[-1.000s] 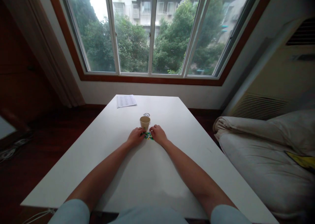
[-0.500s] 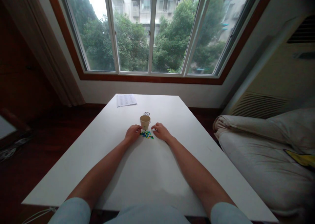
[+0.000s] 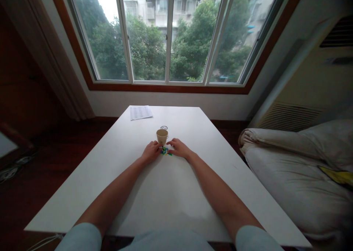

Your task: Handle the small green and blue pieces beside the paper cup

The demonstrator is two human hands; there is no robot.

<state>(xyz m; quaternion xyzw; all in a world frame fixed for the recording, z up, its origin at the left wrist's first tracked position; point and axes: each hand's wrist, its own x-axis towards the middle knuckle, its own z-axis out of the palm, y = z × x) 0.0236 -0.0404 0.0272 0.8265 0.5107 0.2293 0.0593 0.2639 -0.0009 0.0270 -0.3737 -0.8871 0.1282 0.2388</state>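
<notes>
Reaching forward over the white worktop [image 3: 165, 203] with both bare arms, in short pale blue sleeves [image 3: 86, 239]. Holding both hands close to each other around a small pile of green, blue and yellow pieces [image 3: 166, 151], spread on the worktop just in front of a tan cup [image 3: 162, 137]. Having the left hand [image 3: 150, 152] at the pile's left edge, with fingers curled inward and fingertips by the lower left of the cup. Cannot tell about that left grip at this distance: perhaps pinching a piece, perhaps only touching the pile. Having the right hand [image 3: 180, 148] at the pile's right edge, with the grip spread and a gap between thumb and fingers facing the pieces.

To be seen with the cup: upright, mouth up, between the two hands and slightly beyond. Just behind it, a small dark-rimmed round thing [image 3: 164, 127]. At the worktop's far left corner, printed sheets of paper [image 3: 141, 113]. Beyond, a wide window [image 3: 167, 59] with trees [image 3: 146, 50] outside. To the right, pale cushioned furniture [image 3: 289, 177] beside the worktop.
</notes>
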